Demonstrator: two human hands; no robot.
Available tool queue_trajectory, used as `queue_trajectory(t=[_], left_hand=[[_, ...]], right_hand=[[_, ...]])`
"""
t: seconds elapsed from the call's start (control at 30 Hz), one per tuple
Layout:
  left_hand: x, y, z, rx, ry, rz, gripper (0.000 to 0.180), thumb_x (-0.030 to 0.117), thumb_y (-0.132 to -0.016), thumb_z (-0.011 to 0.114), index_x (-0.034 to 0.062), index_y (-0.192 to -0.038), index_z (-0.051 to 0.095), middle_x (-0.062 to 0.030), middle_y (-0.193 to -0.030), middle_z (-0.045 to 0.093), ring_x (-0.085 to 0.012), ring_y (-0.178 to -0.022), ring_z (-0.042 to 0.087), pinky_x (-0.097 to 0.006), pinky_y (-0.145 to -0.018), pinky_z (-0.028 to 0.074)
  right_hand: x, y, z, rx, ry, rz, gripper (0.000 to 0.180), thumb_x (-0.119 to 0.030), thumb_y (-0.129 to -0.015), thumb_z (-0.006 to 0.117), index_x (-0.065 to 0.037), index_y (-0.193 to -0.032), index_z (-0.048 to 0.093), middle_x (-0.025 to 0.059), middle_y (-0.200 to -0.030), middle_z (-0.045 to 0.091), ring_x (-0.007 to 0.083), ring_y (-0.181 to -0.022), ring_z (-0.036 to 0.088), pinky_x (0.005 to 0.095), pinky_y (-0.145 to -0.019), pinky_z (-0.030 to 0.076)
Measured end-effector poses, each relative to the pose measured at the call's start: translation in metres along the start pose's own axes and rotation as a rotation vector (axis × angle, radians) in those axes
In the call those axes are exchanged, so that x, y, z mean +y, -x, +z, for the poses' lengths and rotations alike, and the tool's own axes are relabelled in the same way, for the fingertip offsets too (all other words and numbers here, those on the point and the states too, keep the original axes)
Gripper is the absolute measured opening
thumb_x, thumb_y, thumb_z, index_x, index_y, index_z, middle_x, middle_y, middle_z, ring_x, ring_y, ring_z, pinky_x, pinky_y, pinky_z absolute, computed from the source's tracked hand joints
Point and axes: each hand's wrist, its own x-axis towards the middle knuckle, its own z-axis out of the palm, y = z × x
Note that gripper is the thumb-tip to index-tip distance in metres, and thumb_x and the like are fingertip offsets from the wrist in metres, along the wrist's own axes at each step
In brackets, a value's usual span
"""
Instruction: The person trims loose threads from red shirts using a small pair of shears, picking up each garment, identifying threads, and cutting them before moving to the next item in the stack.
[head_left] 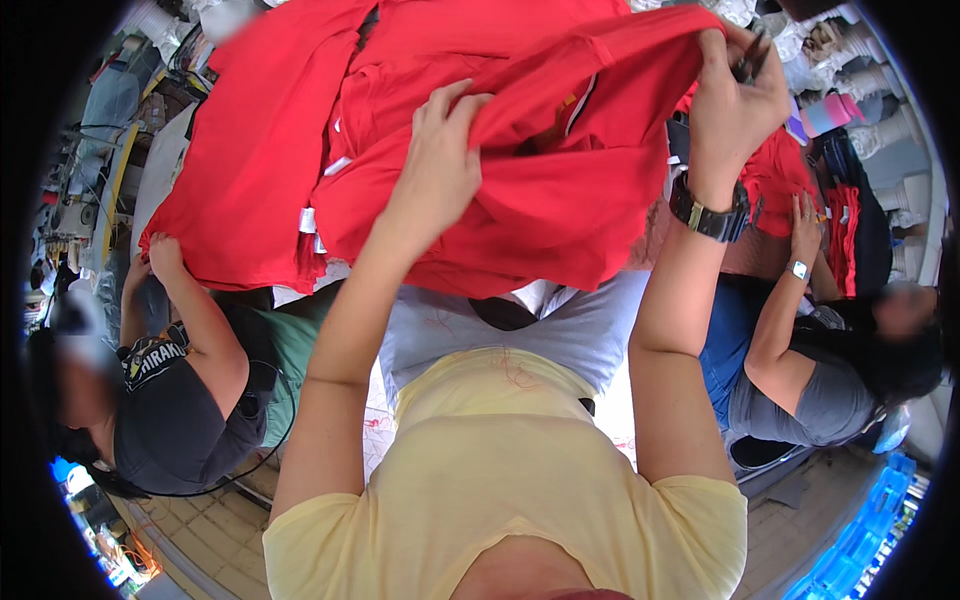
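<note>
Held up in front of the person's chest, the red garment (540, 200) looks light, soft and floppy, best taken by a folded edge. The left hand (440, 165) pinches a fold; the right hand (735, 100) grips the top edge along with a small dark tool. It is plain bright red knit, with more red pieces (270, 130) heaped beyond
</note>
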Motion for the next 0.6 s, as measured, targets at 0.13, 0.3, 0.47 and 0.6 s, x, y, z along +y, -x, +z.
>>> queue_trajectory(t=[0.13, 0.3, 0.47, 0.6], left_hand=[[-0.011, -0.057, -0.005, 0.080, 0.484, -0.078, 0.056, -0.012, -0.077, 0.045, 0.0012, -0.130, 0.060, -0.0178, -0.133, 0.056, -0.0359, -0.134, 0.049, -0.040, -0.113, 0.039], [0.023, -0.055, -0.029, 0.081, 0.077, 0.247, 0.074, -0.018, -0.069, 0.038, 0.0085, -0.134, 0.061, -0.0106, -0.139, 0.054, -0.0318, -0.137, 0.046, -0.044, -0.116, 0.036], [-0.002, 0.043, 0.014, -0.499, -0.149, 0.076, 0.053, -0.009, -0.079, 0.058, 0.0094, -0.128, 0.066, -0.0128, -0.136, 0.052, -0.0339, -0.130, 0.042, -0.045, -0.111, 0.036], [0.016, 0.049, 0.012, -0.331, 0.039, 0.006, 0.035, 0.003, -0.085, 0.072, 0.0040, -0.119, 0.066, -0.0135, -0.123, 0.059, -0.0322, -0.120, 0.053, -0.042, -0.102, 0.045]], right_hand=[[-0.005, -0.017, -0.004, -0.014, -0.286, 0.162, 0.010, 0.002, -0.092, 0.063, 0.001, -0.102, 0.068, 0.0055, -0.088, 0.069, 0.0162, -0.075, 0.063, 0.0292, -0.070, 0.049], [0.035, 0.004, -0.019, -0.090, -0.088, 0.160, 0.010, -0.005, -0.091, 0.069, 0.000, -0.099, 0.072, -0.0026, -0.070, 0.064, 0.0018, -0.060, 0.050, 0.0184, -0.059, 0.040], [0.095, 0.105, -0.053, -0.565, 0.244, 0.456, 0.023, -0.010, -0.083, 0.074, 0.001, -0.103, 0.071, 0.0101, -0.079, 0.072, 0.0170, -0.069, 0.064, 0.0303, -0.066, 0.050], [0.058, 0.144, -0.068, -0.297, 0.263, 0.402, 0.020, -0.013, -0.088, 0.072, 0.001, -0.102, 0.071, 0.0107, -0.081, 0.073, 0.0190, -0.074, 0.067, 0.0320, -0.071, 0.052]])
